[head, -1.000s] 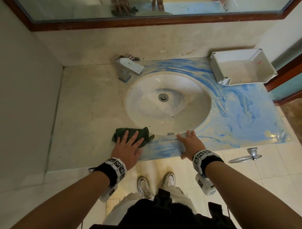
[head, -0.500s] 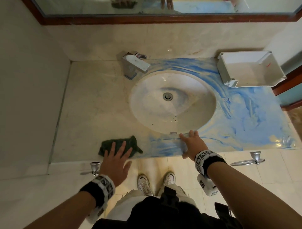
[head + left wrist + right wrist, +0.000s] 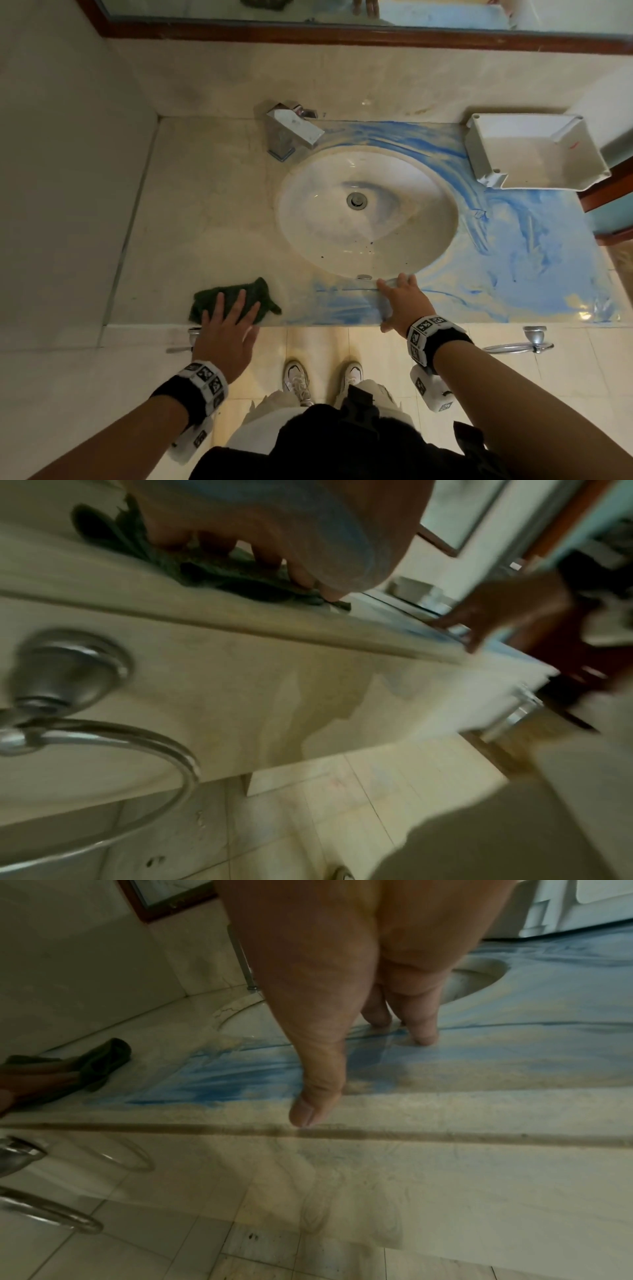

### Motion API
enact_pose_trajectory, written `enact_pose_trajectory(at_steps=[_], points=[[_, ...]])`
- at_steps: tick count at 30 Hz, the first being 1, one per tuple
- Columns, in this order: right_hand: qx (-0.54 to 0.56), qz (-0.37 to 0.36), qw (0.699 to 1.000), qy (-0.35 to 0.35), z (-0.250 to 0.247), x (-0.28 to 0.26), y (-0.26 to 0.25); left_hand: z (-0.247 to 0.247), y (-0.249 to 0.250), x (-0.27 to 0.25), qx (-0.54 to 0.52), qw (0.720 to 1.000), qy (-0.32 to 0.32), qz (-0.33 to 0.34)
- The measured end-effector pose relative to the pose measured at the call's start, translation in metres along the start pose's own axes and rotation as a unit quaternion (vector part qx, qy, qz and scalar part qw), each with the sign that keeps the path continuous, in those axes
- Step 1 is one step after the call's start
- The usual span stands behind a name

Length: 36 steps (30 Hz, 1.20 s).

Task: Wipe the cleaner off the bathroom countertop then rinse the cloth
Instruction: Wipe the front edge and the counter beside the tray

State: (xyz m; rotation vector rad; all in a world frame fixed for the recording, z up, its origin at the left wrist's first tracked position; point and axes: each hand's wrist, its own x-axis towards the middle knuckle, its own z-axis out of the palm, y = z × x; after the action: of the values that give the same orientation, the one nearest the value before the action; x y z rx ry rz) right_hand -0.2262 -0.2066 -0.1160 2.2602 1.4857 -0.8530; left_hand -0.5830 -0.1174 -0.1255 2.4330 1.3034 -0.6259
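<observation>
A dark green cloth (image 3: pixel 236 294) (image 3: pixel 205 569) (image 3: pixel 99 1061) lies crumpled near the front left edge of the beige countertop (image 3: pixel 205 212). My left hand (image 3: pixel 227 315) presses flat on it with straight, spread fingers. Blue cleaner (image 3: pixel 513 260) (image 3: pixel 226 1077) smears the counter from the front of the sink round to the right and back. My right hand (image 3: pixel 400 294) (image 3: pixel 342 1042) rests open on the smeared front strip just below the oval sink (image 3: pixel 366 212), thumb at the counter's edge.
A chrome faucet (image 3: pixel 291 132) stands at the sink's back left. A white plastic tray (image 3: pixel 534 150) sits at the back right corner. Towel rings (image 3: pixel 527 342) (image 3: pixel 85 729) hang on the cabinet front. A wall bounds the left side; a mirror runs along the back.
My left hand has slid the cloth leftward along the front edge, leaving bare beige counter where it passed. The right hand has stayed in place.
</observation>
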Motion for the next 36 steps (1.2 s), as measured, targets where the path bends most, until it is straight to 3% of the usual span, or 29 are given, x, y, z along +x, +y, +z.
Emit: enact_pose_trajectory(at_steps=[4, 8, 12, 16, 22, 26, 27, 32, 34, 36], points=[[-0.014, -0.009, 1.0, 0.002, -0.002, -0.002, -0.001, 0.011, 0.045, -0.007, 0.01, 0.998, 0.001, 0.062], [-0.034, -0.029, 0.999, 0.006, -0.005, -0.004, 0.006, 0.012, 0.032, -0.005, 0.016, 0.996, 0.006, 0.089], [-0.076, -0.034, 0.996, 0.012, -0.013, -0.01, 0.031, 0.009, -0.009, -0.009, -0.027, 0.999, 0.005, -0.02], [-0.112, 0.005, 0.994, 0.004, -0.018, -0.017, 0.067, 0.008, 0.01, -0.007, -0.091, 0.992, 0.015, -0.087], [-0.102, -0.012, 0.995, -0.016, -0.024, -0.017, 0.07, 0.021, 0.1, -0.007, -0.027, 0.999, -0.007, 0.016], [-0.09, -0.02, 0.996, -0.008, -0.023, -0.016, 0.074, 0.02, 0.096, -0.006, -0.036, 0.998, 0.0, 0.044], [-0.09, -0.023, 0.996, -0.006, -0.023, -0.015, 0.075, 0.019, 0.083, -0.005, -0.042, 0.998, 0.017, 0.034], [-0.084, -0.029, 0.996, -0.003, -0.021, -0.014, 0.078, 0.009, 0.039, -0.002, -0.124, 0.98, 0.042, -0.149], [-0.082, -0.028, 0.996, -0.005, -0.021, -0.013, 0.077, 0.009, 0.052, 0.002, -0.135, 0.975, 0.05, -0.171], [-0.079, -0.028, 0.996, -0.007, -0.02, -0.013, 0.077, 0.009, 0.078, 0.005, -0.137, 0.978, 0.044, -0.152]])
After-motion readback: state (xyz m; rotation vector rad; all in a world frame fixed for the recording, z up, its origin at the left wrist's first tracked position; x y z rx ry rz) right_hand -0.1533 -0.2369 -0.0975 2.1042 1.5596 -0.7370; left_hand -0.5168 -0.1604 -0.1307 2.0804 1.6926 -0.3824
